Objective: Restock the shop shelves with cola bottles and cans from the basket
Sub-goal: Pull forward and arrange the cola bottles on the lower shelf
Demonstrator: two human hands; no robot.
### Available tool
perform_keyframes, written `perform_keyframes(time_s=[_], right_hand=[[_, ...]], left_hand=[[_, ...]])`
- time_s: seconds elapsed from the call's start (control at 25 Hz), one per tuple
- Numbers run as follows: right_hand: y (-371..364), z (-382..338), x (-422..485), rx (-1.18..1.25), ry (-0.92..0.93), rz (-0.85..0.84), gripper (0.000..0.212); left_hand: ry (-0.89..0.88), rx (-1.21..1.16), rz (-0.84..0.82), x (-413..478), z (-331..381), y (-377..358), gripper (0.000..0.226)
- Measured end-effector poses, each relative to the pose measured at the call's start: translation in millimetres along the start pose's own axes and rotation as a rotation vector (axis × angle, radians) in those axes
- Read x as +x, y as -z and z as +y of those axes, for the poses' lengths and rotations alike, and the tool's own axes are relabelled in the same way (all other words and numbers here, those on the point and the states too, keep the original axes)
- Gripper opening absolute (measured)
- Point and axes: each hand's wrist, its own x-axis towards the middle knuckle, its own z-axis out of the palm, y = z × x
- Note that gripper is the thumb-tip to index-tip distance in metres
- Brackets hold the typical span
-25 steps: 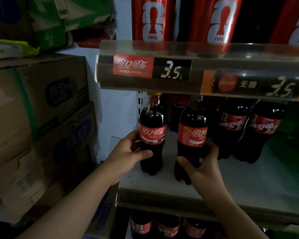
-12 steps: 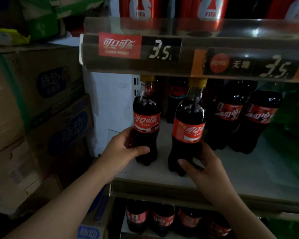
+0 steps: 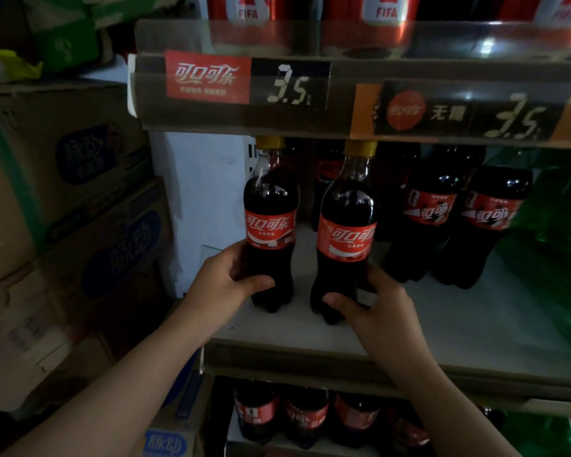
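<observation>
Step in hand, my read: seating two cola bottles on middle shelf (image 3: 459, 328), centre frame.
- Left hand (image 3: 225, 285) wraps lower body of left cola bottle (image 3: 271, 225), thumb across front.
- Right hand (image 3: 376, 308) grips base of right cola bottle (image 3: 346, 232), thumb in front.
- Both upright; bases touching shelf or just above, I can't tell.
- I'd hold yellow caps clear of price strip (image 3: 244, 80), slide back level beside stocked bottles (image 3: 432, 212) centre right, labels forward, release once flat.
- Forearms rise from lower frame.
- Basket not in view.
</observation>
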Motion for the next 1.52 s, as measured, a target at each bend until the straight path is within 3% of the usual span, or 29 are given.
perform_keyframes(time_s=[0.36,0.84,1.52], right_hand=[[-6.5,11.9,55.9,0.089,-0.101,0.05,0.051],[-28.9,29.8,83.0,0.089,-0.11,0.174,0.059],[-35.9,22.4,88.1,0.065,-0.11,0.173,0.058]], left_hand=[[-0.01,0.081,0.036,41.5,4.1,-17.0,0.058],[-0.047,0.074,0.152,64.0,-10.8,-27.0,0.056],[-0.056,0.141,0.08,71.3,-8.5,-20.4,0.06]])
